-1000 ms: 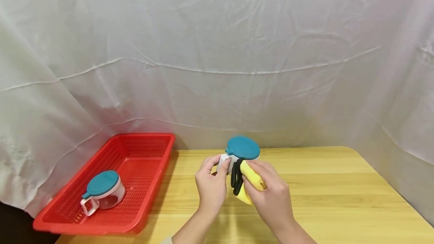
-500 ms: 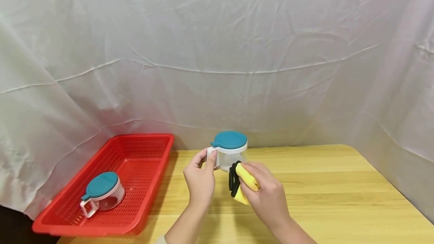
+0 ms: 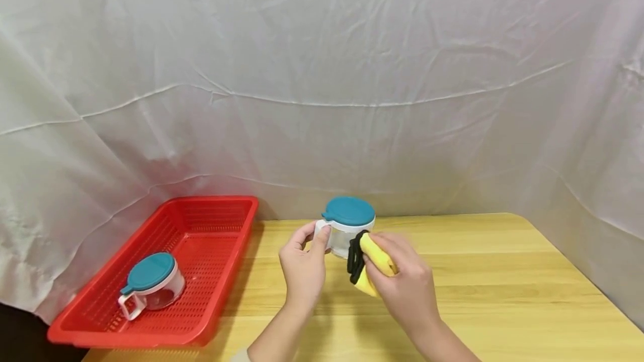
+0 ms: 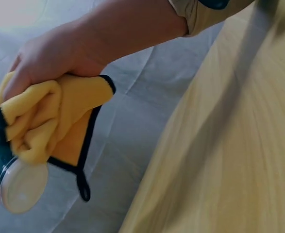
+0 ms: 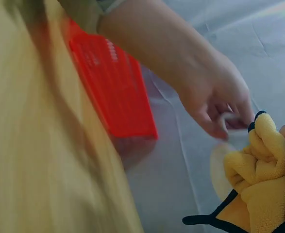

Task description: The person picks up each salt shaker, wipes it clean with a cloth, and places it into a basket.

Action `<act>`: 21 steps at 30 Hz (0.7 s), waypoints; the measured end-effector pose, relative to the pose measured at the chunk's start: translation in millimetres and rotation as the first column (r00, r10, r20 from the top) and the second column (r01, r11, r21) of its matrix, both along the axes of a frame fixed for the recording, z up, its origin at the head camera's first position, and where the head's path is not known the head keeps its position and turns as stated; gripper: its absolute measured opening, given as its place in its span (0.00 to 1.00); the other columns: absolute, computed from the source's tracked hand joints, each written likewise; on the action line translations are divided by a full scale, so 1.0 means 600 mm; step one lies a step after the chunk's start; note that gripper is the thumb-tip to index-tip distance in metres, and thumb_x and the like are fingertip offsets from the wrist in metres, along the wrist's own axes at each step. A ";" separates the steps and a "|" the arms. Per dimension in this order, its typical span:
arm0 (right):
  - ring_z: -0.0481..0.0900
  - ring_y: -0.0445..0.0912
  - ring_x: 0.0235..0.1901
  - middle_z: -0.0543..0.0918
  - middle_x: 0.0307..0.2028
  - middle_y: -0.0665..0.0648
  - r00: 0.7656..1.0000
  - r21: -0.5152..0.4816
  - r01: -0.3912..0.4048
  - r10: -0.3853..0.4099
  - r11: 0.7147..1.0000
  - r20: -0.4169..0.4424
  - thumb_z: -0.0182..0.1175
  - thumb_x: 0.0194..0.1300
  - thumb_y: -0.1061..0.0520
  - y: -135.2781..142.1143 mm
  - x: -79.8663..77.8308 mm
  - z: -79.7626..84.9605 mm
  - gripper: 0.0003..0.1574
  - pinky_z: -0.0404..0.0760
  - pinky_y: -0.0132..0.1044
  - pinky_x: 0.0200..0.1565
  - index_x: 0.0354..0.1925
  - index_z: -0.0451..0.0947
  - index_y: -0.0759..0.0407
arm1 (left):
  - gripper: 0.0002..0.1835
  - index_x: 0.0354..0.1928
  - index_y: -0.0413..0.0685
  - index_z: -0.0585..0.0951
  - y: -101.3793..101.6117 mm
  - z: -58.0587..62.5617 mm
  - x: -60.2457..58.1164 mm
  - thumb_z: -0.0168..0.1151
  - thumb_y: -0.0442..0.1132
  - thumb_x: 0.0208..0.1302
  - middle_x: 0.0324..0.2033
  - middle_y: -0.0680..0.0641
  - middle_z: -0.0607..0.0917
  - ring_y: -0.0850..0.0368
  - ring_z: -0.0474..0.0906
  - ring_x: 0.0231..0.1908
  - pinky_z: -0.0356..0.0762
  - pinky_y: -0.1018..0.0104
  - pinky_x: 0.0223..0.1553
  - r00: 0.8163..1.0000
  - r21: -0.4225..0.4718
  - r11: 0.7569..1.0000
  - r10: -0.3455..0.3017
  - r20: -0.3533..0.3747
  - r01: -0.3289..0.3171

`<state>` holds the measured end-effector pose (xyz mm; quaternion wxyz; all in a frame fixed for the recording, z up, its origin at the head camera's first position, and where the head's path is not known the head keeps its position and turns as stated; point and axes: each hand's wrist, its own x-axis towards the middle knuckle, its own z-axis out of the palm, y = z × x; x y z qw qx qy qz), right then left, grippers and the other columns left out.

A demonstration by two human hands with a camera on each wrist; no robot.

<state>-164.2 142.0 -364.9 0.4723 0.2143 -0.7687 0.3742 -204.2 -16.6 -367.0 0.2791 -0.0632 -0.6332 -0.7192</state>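
In the head view, a clear jar (image 3: 340,241) with a teal lid (image 3: 349,211) and a white handle is held up above the table. My left hand (image 3: 303,264) pinches its handle between thumb and fingers. A folded yellow cloth (image 3: 376,257) with black edging is gripped in my right hand (image 3: 408,284), at the jar's near right side. The cloth covers part of the jar there. From the left wrist, the cloth (image 4: 59,116) hangs against the jar, whose round base (image 4: 25,187) shows below it. The right wrist view has the cloth (image 5: 261,189) hiding most of the jar.
A red plastic basket (image 3: 228,289) stands on the left of the wooden table (image 3: 503,295). Inside it lies a second jar (image 3: 153,284) with a teal lid and white handle. A pale fabric curtain (image 3: 322,127) encloses the back and sides.
The jar and left hand shifted left, then partly back right. The right hand with the cloth also went slightly left and returned right, the cloth again overlapping the jar's side.
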 end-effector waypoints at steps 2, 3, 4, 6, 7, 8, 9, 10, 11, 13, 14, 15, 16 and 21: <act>0.83 0.47 0.41 0.86 0.42 0.54 0.999 0.029 -0.030 0.031 0.999 -0.023 0.72 0.46 0.66 -0.012 0.005 -0.005 0.24 0.77 0.20 0.52 0.46 0.85 0.59 | 0.09 0.40 0.42 0.87 0.004 -0.003 0.002 0.70 0.39 0.61 0.34 0.44 0.86 0.56 0.81 0.35 0.87 0.64 0.32 1.000 -0.030 1.000 -0.003 -0.019 0.003; 0.84 0.48 0.41 0.86 0.42 0.54 0.998 0.045 -0.044 0.046 0.998 -0.033 0.71 0.46 0.66 -0.018 0.008 -0.008 0.24 0.77 0.21 0.53 0.46 0.85 0.59 | 0.09 0.40 0.43 0.87 0.005 -0.005 0.003 0.71 0.39 0.61 0.34 0.44 0.85 0.56 0.81 0.36 0.87 0.64 0.33 1.000 -0.041 0.999 -0.006 -0.028 0.005; 0.85 0.49 0.41 0.86 0.43 0.54 0.997 0.065 -0.054 0.057 0.996 -0.044 0.71 0.46 0.66 -0.023 0.011 -0.010 0.25 0.77 0.22 0.54 0.46 0.85 0.59 | 0.09 0.40 0.43 0.87 0.007 -0.006 0.004 0.71 0.40 0.60 0.34 0.44 0.85 0.57 0.81 0.36 0.86 0.65 0.33 0.999 -0.049 0.999 -0.011 -0.036 0.009; 0.85 0.50 0.41 0.86 0.43 0.55 0.996 0.083 -0.076 0.080 0.994 -0.048 0.71 0.45 0.66 -0.031 0.015 -0.013 0.25 0.78 0.23 0.54 0.46 0.85 0.59 | 0.09 0.39 0.44 0.87 0.009 -0.008 0.006 0.71 0.40 0.60 0.33 0.45 0.85 0.57 0.82 0.35 0.86 0.67 0.33 0.999 -0.061 0.998 -0.014 -0.044 0.011; 0.85 0.50 0.41 0.86 0.43 0.55 0.994 0.078 -0.091 0.095 0.993 -0.047 0.71 0.45 0.67 -0.033 0.016 -0.014 0.25 0.78 0.24 0.53 0.46 0.85 0.60 | 0.09 0.39 0.44 0.87 0.010 -0.008 0.007 0.71 0.40 0.60 0.33 0.45 0.85 0.58 0.81 0.35 0.86 0.67 0.33 0.999 -0.066 0.998 -0.012 -0.046 0.009; 0.85 0.49 0.41 0.86 0.43 0.55 0.994 0.063 -0.100 0.102 0.993 -0.039 0.71 0.46 0.67 -0.033 0.017 -0.012 0.25 0.78 0.23 0.52 0.46 0.85 0.59 | 0.09 0.39 0.44 0.87 0.010 -0.008 0.007 0.71 0.40 0.60 0.33 0.45 0.85 0.58 0.81 0.34 0.86 0.68 0.33 0.999 -0.067 0.998 -0.013 -0.047 0.010; 0.85 0.49 0.41 0.86 0.43 0.55 0.994 0.042 -0.102 0.104 0.994 -0.034 0.71 0.46 0.67 -0.032 0.017 -0.011 0.25 0.78 0.22 0.52 0.47 0.85 0.59 | 0.09 0.40 0.44 0.87 0.011 -0.008 0.008 0.71 0.40 0.60 0.32 0.44 0.85 0.58 0.81 0.33 0.86 0.67 0.32 0.999 -0.060 0.998 -0.021 -0.047 0.018; 0.84 0.47 0.41 0.86 0.43 0.54 0.994 0.018 -0.106 0.106 0.994 -0.027 0.71 0.46 0.68 -0.030 0.016 -0.009 0.25 0.78 0.22 0.51 0.47 0.85 0.58 | 0.09 0.40 0.44 0.87 0.011 -0.007 0.008 0.71 0.39 0.60 0.32 0.44 0.85 0.59 0.82 0.33 0.86 0.67 0.32 0.999 -0.055 0.998 -0.024 -0.045 0.022; 0.84 0.46 0.41 0.86 0.43 0.54 0.994 -0.011 -0.110 0.110 0.994 -0.013 0.72 0.47 0.68 -0.028 0.015 -0.006 0.25 0.78 0.21 0.50 0.47 0.85 0.58 | 0.08 0.40 0.44 0.87 0.011 -0.007 0.008 0.70 0.39 0.61 0.32 0.44 0.85 0.59 0.82 0.32 0.86 0.66 0.31 0.999 -0.052 0.998 -0.027 -0.040 0.025; 0.83 0.45 0.43 0.86 0.44 0.53 0.993 -0.055 -0.116 0.117 0.992 0.015 0.72 0.48 0.69 -0.022 0.014 -0.003 0.25 0.78 0.20 0.49 0.48 0.85 0.57 | 0.08 0.41 0.43 0.87 0.010 -0.006 0.007 0.70 0.38 0.61 0.33 0.43 0.85 0.59 0.82 0.32 0.86 0.65 0.32 0.999 -0.047 0.998 -0.035 -0.031 0.033; 0.83 0.44 0.43 0.86 0.44 0.52 0.993 -0.066 -0.111 0.113 0.992 0.031 0.72 0.48 0.69 -0.019 0.013 -0.001 0.25 0.77 0.19 0.48 0.48 0.85 0.57 | 0.08 0.41 0.43 0.87 0.010 -0.005 0.007 0.70 0.37 0.61 0.33 0.43 0.86 0.58 0.82 0.32 0.86 0.64 0.32 0.999 -0.043 0.998 -0.042 -0.024 0.041; 0.83 0.43 0.43 0.86 0.44 0.52 0.993 -0.070 -0.110 0.113 0.992 0.045 0.72 0.49 0.68 -0.017 0.013 0.000 0.25 0.77 0.19 0.48 0.48 0.85 0.57 | 0.08 0.41 0.43 0.87 0.009 -0.005 0.006 0.69 0.37 0.61 0.34 0.43 0.86 0.58 0.82 0.33 0.86 0.64 0.32 0.999 -0.041 0.998 -0.045 -0.015 0.045; 0.83 0.44 0.43 0.86 0.45 0.52 0.992 -0.073 -0.111 0.115 0.991 0.059 0.72 0.49 0.68 -0.016 0.013 0.000 0.25 0.77 0.19 0.48 0.48 0.85 0.57 | 0.08 0.41 0.43 0.87 0.008 -0.004 0.006 0.69 0.37 0.61 0.34 0.43 0.86 0.58 0.82 0.33 0.86 0.64 0.32 0.999 -0.040 0.998 -0.045 -0.005 0.045; 0.82 0.43 0.43 0.86 0.44 0.52 0.989 -0.093 -0.075 0.086 0.993 0.120 0.73 0.50 0.66 -0.007 0.012 0.004 0.23 0.77 0.18 0.47 0.47 0.85 0.57 | 0.08 0.42 0.41 0.86 0.003 0.000 0.001 0.69 0.35 0.61 0.33 0.43 0.86 0.58 0.81 0.35 0.87 0.63 0.32 0.998 -0.002 0.999 -0.043 0.044 0.043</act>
